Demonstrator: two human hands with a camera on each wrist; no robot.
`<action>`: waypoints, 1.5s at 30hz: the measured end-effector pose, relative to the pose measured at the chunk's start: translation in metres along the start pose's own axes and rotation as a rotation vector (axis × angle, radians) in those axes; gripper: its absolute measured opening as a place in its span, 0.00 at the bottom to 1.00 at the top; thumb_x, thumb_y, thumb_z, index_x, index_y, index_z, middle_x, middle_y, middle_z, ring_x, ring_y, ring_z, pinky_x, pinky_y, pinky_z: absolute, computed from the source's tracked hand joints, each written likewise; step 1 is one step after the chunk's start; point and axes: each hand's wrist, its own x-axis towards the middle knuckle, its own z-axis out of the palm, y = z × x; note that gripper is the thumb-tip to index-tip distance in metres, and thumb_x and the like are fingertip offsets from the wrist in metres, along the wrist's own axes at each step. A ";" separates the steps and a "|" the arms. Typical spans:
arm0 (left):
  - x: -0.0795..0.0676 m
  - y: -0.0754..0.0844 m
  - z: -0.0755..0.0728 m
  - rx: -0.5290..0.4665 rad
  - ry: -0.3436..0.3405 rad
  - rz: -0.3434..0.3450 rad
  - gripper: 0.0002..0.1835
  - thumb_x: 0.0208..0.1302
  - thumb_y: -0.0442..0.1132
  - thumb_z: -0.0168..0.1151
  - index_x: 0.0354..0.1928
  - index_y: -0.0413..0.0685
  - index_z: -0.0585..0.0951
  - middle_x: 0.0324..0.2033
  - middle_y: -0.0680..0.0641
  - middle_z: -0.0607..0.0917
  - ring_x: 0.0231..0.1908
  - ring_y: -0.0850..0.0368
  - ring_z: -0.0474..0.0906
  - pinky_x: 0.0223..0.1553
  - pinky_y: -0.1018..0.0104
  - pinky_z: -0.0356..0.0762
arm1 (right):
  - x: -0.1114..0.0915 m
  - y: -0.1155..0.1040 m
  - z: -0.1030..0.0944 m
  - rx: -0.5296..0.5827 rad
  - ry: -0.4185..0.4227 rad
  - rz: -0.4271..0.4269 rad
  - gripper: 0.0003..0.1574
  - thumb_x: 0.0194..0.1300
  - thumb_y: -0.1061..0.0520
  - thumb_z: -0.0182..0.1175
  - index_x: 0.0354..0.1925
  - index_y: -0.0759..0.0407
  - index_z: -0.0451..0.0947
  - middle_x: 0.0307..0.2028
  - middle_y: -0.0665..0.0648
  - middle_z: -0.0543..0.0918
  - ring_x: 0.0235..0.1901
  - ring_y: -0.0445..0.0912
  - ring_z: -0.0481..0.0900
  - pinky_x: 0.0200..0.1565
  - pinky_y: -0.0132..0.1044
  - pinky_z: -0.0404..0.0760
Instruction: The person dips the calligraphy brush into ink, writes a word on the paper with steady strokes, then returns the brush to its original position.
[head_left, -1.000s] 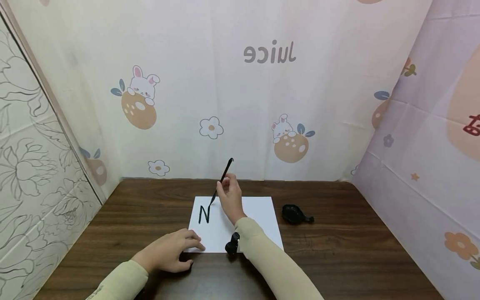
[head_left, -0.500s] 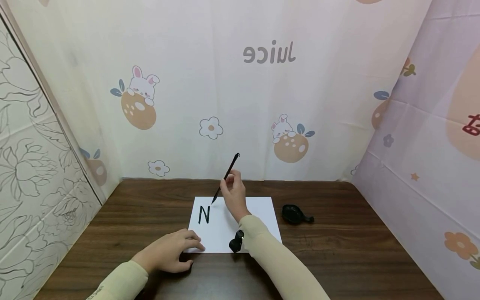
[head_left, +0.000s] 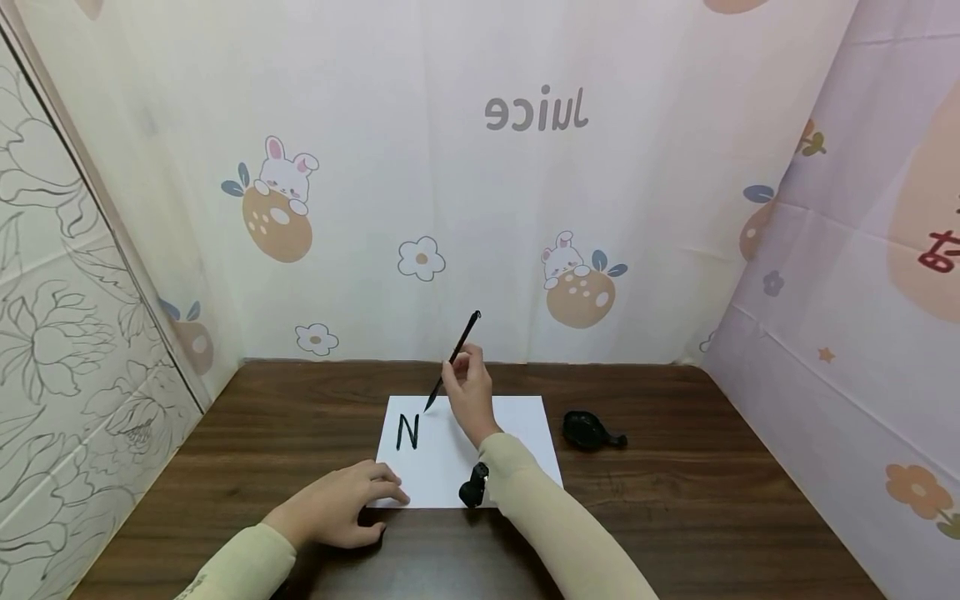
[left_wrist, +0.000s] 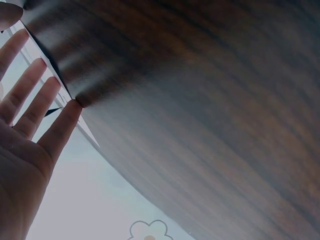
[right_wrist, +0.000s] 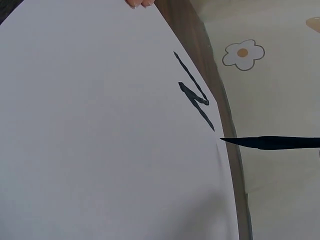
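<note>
A sheet of white paper (head_left: 438,467) lies on the table with a black letter N (head_left: 407,432) painted near its left side. My right hand (head_left: 471,398) pinches a black writing brush (head_left: 462,337), its shaft leaning up and to the right. In the right wrist view the dark brush tip (right_wrist: 250,142) points just beyond the end of the N; whether it touches the paper I cannot tell. The fingers of my left hand (head_left: 339,506) rest loosely on the paper's lower left corner. From the left wrist view that hand (left_wrist: 30,145) has its fingers extended and holds nothing.
A small black dish (head_left: 583,429) with a short handle stands on the table right of the paper. The dark wooden table (head_left: 675,492) ends at a printed curtain (head_left: 360,192) behind, with more patterned cloth (head_left: 847,358) along the right side.
My right hand has lifted the brush from the N's upper right end and shifted it slightly right, then held nearly still. The left hand stays in place.
</note>
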 end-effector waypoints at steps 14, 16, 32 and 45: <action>0.000 -0.001 0.000 0.034 0.016 0.019 0.19 0.57 0.43 0.68 0.52 0.60 0.84 0.51 0.56 0.79 0.50 0.60 0.76 0.48 0.61 0.78 | 0.002 0.003 0.000 -0.006 -0.010 0.021 0.17 0.74 0.59 0.56 0.57 0.54 0.66 0.39 0.53 0.76 0.38 0.45 0.78 0.39 0.36 0.82; 0.000 -0.001 0.000 0.039 0.022 0.021 0.19 0.57 0.43 0.68 0.52 0.60 0.84 0.51 0.56 0.79 0.50 0.59 0.76 0.48 0.61 0.78 | 0.003 0.003 0.000 -0.010 -0.009 0.019 0.17 0.74 0.59 0.56 0.57 0.55 0.66 0.38 0.54 0.77 0.37 0.45 0.78 0.39 0.36 0.82; 0.000 0.001 0.000 0.031 0.021 0.022 0.19 0.56 0.43 0.68 0.52 0.59 0.84 0.51 0.55 0.79 0.50 0.59 0.76 0.48 0.62 0.78 | -0.001 0.004 -0.002 -0.027 -0.043 0.024 0.18 0.73 0.60 0.56 0.58 0.54 0.67 0.38 0.53 0.77 0.36 0.45 0.78 0.38 0.37 0.81; 0.000 0.000 0.001 0.038 0.020 0.022 0.19 0.56 0.44 0.69 0.52 0.60 0.84 0.51 0.56 0.79 0.50 0.60 0.76 0.48 0.62 0.78 | -0.001 0.007 -0.003 -0.047 -0.042 0.024 0.20 0.73 0.60 0.57 0.59 0.54 0.66 0.37 0.53 0.77 0.36 0.45 0.79 0.38 0.37 0.81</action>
